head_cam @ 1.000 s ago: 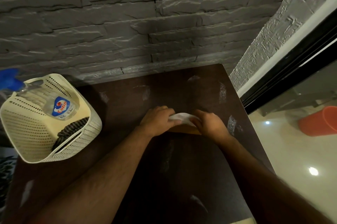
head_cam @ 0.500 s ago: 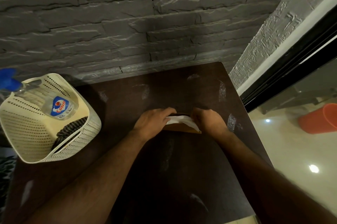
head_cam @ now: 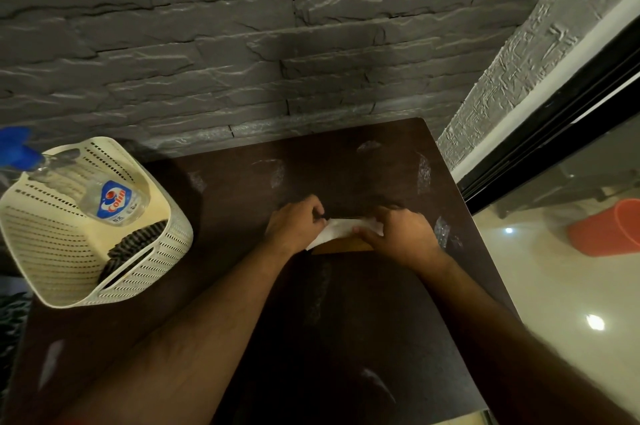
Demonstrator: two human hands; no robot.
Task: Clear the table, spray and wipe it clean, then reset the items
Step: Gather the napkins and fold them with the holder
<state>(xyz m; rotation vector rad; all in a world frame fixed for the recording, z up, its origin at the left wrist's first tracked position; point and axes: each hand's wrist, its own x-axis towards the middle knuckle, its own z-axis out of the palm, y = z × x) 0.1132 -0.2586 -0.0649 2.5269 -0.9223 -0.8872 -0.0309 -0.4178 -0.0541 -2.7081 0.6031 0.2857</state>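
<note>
left hand (head_cam: 296,225): fingers curled, gripped left end of white tissue (head_cam: 341,229)
right hand (head_cam: 401,234): fingers pinched its right end
tissue: mid desk (head_cam: 346,320), over a brown holder (head_cam: 346,246)
basket (head_cam: 62,268): desk's left edge, held spray bottle (head_cam: 110,201)

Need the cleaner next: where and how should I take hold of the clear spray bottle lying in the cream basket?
Grip the clear spray bottle with the blue trigger head round its narrow neck, coming from above: it lies tilted in the cream perforated plastic basket, head poking over the far-left rim, and the walls block its sides.
</note>
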